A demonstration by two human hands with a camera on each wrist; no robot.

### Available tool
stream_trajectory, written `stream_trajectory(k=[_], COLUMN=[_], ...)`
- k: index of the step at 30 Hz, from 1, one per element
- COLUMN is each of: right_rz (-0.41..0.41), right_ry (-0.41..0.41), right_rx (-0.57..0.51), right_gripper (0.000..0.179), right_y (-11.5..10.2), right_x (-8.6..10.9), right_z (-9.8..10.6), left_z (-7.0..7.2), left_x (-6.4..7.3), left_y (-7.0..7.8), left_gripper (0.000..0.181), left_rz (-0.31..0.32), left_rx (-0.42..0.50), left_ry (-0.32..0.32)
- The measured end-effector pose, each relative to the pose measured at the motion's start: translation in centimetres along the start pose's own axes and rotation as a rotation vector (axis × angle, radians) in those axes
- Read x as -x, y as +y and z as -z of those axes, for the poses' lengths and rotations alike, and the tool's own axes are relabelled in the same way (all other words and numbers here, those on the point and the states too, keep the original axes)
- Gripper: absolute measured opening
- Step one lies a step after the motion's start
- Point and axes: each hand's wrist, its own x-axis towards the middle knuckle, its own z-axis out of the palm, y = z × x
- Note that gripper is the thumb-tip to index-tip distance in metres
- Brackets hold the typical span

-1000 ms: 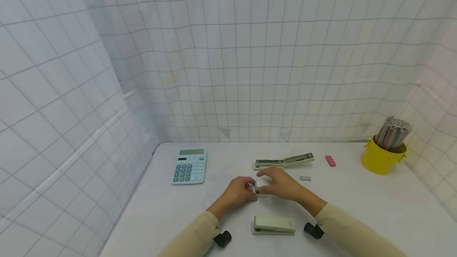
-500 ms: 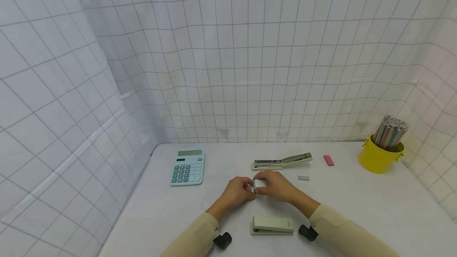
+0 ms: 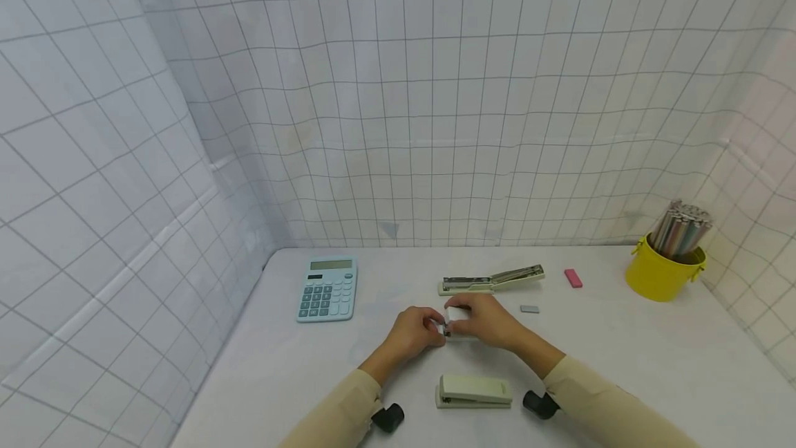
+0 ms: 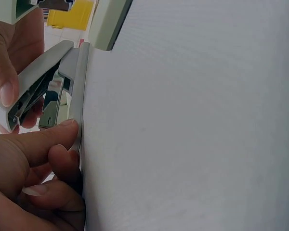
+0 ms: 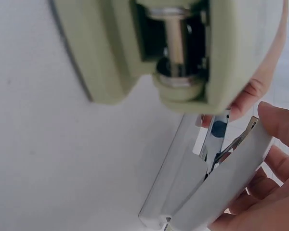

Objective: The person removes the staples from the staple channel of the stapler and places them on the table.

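A white stapler (image 3: 457,314) stands on the table between my two hands, its upper arm raised from its base, as the right wrist view shows of the lifted arm (image 5: 226,178). My right hand (image 3: 488,321) grips that upper arm between thumb and fingers. At the front end of the base (image 4: 80,82), my left hand (image 3: 413,332) pinches with its thumb and curled fingers. Metal parts of the stapler's inside (image 4: 50,106) show in the gap. Nearer the body lies a pale green stapler (image 3: 474,391), folded down and touched by neither hand.
Behind the hands lies another pale stapler (image 3: 491,282), unfolded. A small grey bar (image 3: 530,309) and a pink block (image 3: 573,278) lie right of it. The blue calculator (image 3: 327,289) is at left, and a yellow bucket (image 3: 659,275) of pencils stands at far right.
My right hand's fingers, spread beside the white stapler a second ago, have closed on its upper arm and raised it off the base. The left hand has stayed at the stapler's front end.
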Motion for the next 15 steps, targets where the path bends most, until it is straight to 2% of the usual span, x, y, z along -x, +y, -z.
stream_trajectory(k=[15], right_rz=[-0.055], right_ry=[0.019], right_rx=[-0.178], right_gripper=[0.040], right_y=[0.2], right_x=[1.4], right_z=[2.4], left_z=[0.0], left_x=[0.0], left_y=[0.1], left_gripper=[0.027], left_rz=[0.006], left_rx=[-0.006], left_ry=[0.004])
